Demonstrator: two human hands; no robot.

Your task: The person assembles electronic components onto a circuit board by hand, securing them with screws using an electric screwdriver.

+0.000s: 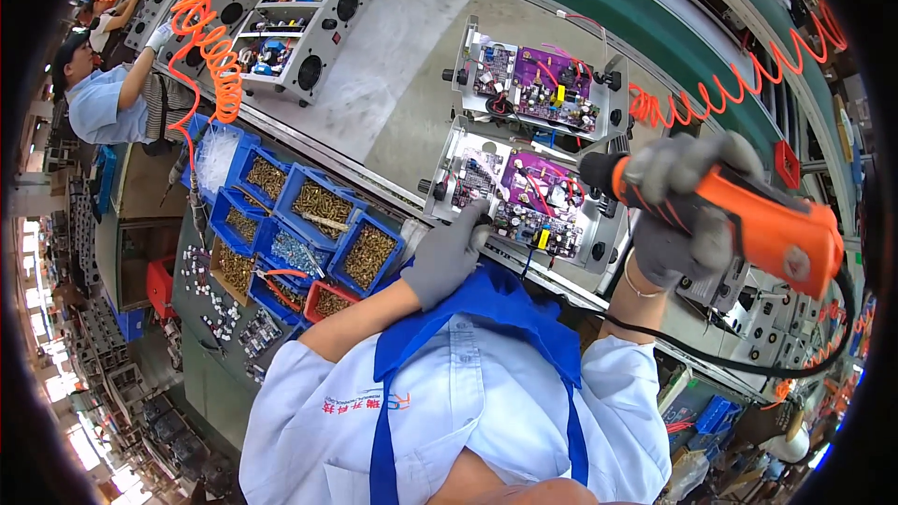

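Note:
In front of me lies an open metal chassis (pixel 599 248) with a purple circuit board (pixel 540 182) inside. My left hand (pixel 447 257), in a grey glove, reaches its near edge. Its fingers are bent around a small dark part there, mostly hidden by the glove. My right hand (pixel 687 215), also gloved in grey, is wrapped round an orange and black corded power tool (pixel 786 234). The tool is raised over the chassis's right end, its black nose pointing left toward the board and apart from it. A black cable loops down from its rear.
A second open chassis (pixel 608 89) stands just beyond. Blue bins (pixel 323 210) of screws and a red bin (pixel 329 299) sit to the left. Orange coiled hoses (pixel 201 28) hang at left and right. Another person (pixel 112 98) works at the far left beside more chassis (pixel 313 61).

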